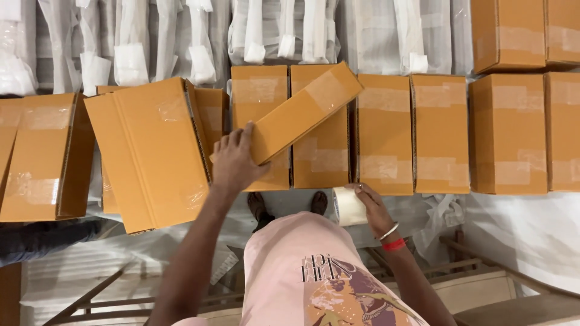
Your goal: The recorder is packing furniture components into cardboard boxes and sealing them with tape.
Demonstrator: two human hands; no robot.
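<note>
My left hand [235, 160] grips the near end of a long, narrow cardboard box [302, 111], fingers curled over its edge; the box tilts up and away to the right, over a row of taped cartons [383, 133]. My right hand [374, 208], low and close to my body, is closed around a roll of clear packing tape [348, 206]. A larger carton [151, 151] sits just left of my left hand.

warm even light, slight softness
</note>
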